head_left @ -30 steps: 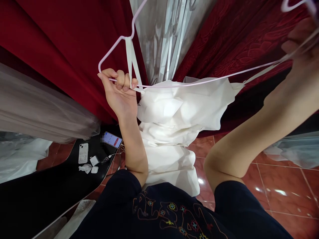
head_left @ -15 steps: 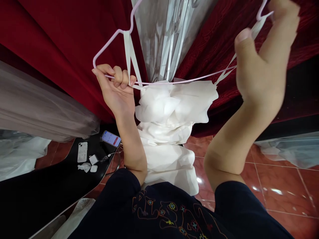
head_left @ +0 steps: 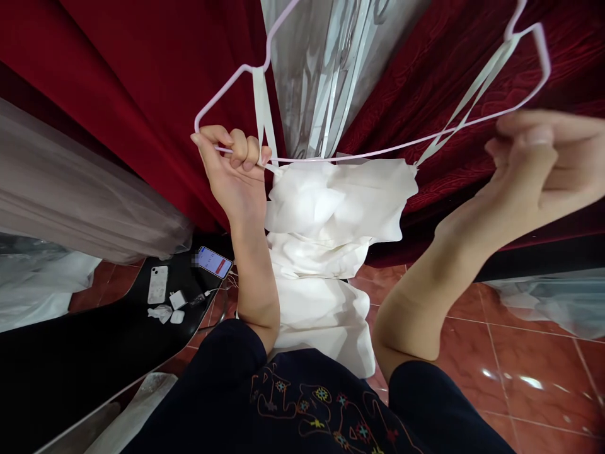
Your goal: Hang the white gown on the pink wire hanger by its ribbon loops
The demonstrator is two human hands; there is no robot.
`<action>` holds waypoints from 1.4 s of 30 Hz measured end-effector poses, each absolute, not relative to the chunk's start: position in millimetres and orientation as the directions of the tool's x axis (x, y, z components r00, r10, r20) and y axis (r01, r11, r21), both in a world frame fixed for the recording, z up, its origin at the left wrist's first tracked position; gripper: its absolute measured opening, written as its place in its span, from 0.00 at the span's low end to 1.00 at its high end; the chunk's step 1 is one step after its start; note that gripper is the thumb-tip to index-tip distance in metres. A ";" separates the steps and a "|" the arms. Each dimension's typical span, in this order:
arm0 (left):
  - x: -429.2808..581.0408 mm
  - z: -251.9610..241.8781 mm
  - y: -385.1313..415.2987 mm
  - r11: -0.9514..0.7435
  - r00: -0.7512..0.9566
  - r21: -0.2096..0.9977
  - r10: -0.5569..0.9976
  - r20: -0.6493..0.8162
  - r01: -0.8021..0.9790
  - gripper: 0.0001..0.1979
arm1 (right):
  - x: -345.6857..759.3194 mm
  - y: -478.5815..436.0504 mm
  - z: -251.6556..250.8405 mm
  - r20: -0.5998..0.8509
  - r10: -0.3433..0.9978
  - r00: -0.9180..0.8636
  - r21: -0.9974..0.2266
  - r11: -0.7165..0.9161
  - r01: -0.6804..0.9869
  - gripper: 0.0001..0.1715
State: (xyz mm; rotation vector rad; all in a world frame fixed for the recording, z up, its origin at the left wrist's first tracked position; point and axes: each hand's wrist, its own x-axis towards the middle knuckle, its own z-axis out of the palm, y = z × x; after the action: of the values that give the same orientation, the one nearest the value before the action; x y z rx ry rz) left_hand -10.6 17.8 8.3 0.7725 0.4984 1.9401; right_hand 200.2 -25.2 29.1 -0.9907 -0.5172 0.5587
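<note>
A white garment (head_left: 331,221) with thin straps hangs from a pale pink wire hanger (head_left: 359,154) in front of me. My left hand (head_left: 231,170) is closed round the hanger's bottom bar at its left end, next to the left strap. My right hand (head_left: 543,161) is off the hanger, just below its right corner, thumb and fingers curled loosely with nothing in them that I can see. The right strap (head_left: 467,101) sits over the hanger's right shoulder.
Dark red garments (head_left: 142,75) and a clear plastic cover (head_left: 326,69) hang behind. A grey tulle skirt (head_left: 80,208) lies at left. On a black surface (head_left: 94,353) lie two phones (head_left: 214,261), a charger and earbud case. Red floor tiles (head_left: 520,353) at right.
My right hand has let go of the hanger's right end and dropped below it. The right strap now sits on the hanger. My left hand keeps its hold.
</note>
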 end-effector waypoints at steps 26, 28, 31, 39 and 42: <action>-3.1 -14.7 6.5 -0.377 -0.256 0.844 0.920 0.296 -0.381 0.15 | 189.4 8.1 -9.0 0.274 0.825 0.493 -0.613 0.545 -0.571 0.20; -3.0 -11.6 -4.0 -0.388 -0.240 0.913 0.905 0.352 -0.124 0.13 | 186.5 9.8 -12.8 0.274 0.824 0.495 -0.612 0.547 -0.571 0.23; -6.5 0.7 -18.2 -0.370 -0.164 0.926 0.912 0.376 0.072 0.11 | 185.4 8.8 -13.3 0.289 0.827 0.483 -0.560 0.555 -0.615 0.24; -30.1 44.4 -4.7 -0.341 -0.050 0.819 0.932 0.360 -0.462 0.19 | 197.2 5.5 -6.8 0.321 0.837 0.444 -0.614 0.540 -0.576 0.16; -40.5 45.0 6.8 -0.390 -0.125 0.742 0.913 0.388 -0.545 0.24 | 196.7 9.7 -11.1 0.352 0.827 0.438 -0.584 0.560 -0.587 0.20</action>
State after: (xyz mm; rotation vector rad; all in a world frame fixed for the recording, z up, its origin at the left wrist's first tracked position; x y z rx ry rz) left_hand -40.5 6.8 45.0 1.0208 0.5231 1.7306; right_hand 196.7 9.7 -11.1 -0.4076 -0.6640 0.9093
